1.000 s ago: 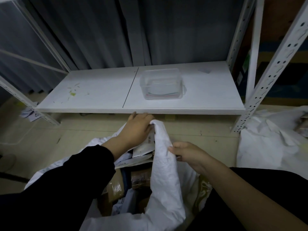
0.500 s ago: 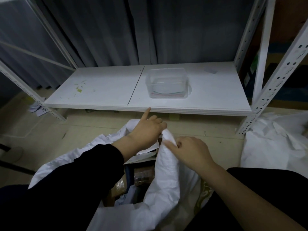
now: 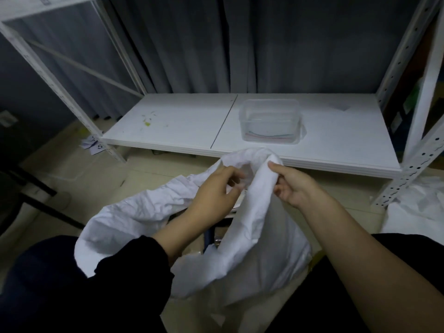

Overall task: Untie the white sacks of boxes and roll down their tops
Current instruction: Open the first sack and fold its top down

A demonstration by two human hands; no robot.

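1. Dark curtains hang behind a white metal shelf (image 3: 182, 121), and a clear plastic tub (image 3: 270, 121) sits on the shelf board. Another white sack (image 3: 418, 207) lies on the floor at the right edge.
2. Down in front, on the pale floor, stands the white sack (image 3: 252, 224) the person is working on. Its top is open, and some boxes (image 3: 216, 236) peek out in the dark gap inside.
3. Up at the sack's lifted rim, the left hand (image 3: 213, 191) has curled fingers, but it is blurry, so I cannot tell if it really holds the cloth.
4. On the right side of the rim, the right hand (image 3: 292, 183) pinches a fold of the sack between thumb and fingers.
5. To do this step well, I think both hands should take the rim, turn it outward and push it down evenly, so the roll stays neat and the boxes do not tip.
6. Half a second ago the hands were close together at the top. Now they are apart, the rim is spread wider and held higher, and the left finger no longer points at the shelf.
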